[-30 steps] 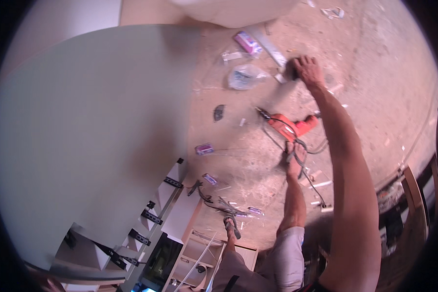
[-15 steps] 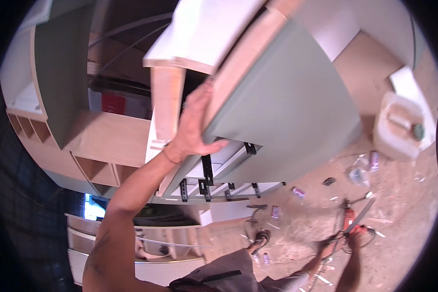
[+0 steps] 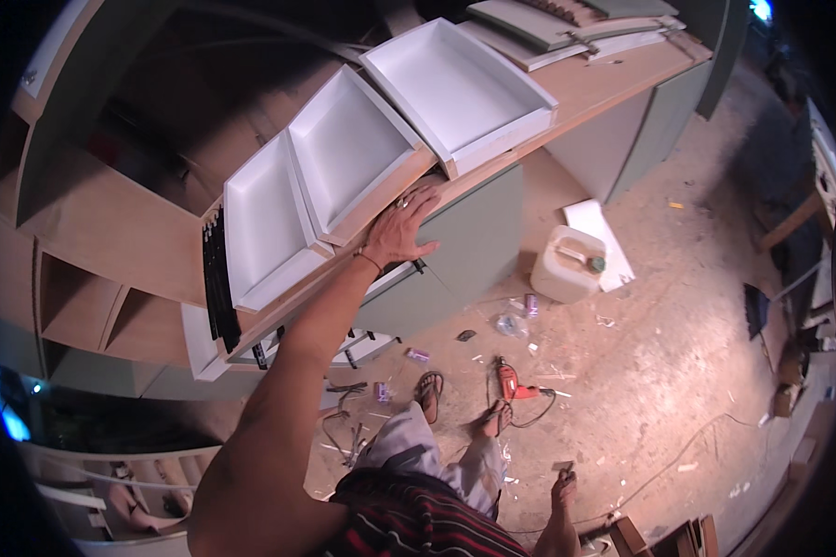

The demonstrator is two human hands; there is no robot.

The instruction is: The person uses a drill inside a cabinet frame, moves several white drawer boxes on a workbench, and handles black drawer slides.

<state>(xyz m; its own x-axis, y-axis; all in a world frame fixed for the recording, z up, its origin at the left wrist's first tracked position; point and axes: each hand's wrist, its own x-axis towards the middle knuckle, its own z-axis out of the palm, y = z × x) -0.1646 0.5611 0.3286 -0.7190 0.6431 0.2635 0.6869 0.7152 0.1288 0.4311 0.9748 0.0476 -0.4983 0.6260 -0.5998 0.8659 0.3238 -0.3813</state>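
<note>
My left hand (image 3: 399,227) lies palm down with its fingers spread on the top front edge of a wooden cabinet with a grey-green front (image 3: 478,227). Beside its fingers is the near edge of a white drawer box (image 3: 353,148), one of three on the cabinet top. Low at the right, away from the cabinet, my right hand (image 3: 564,487) is closed round a small flat tool (image 3: 563,466); its exact kind is too small to make out. Black drawer slides (image 3: 215,278) lie in a bunch at the left end of the drawers.
On the floor lie a red power drill (image 3: 515,382) with a cable, purple cans (image 3: 418,355) and scraps. A whitish jerrycan (image 3: 567,265) stands beside a white board (image 3: 613,255). Grey-green panels (image 3: 529,28) are stacked on the far cabinet top. Open wooden compartments (image 3: 79,297) are at left.
My view has swung so the drawer tops and more floor show. The tilted grey-green-fronted piece under my left hand now appears lower and flatter. My right hand, with the tool, has moved left and nearer me.
</note>
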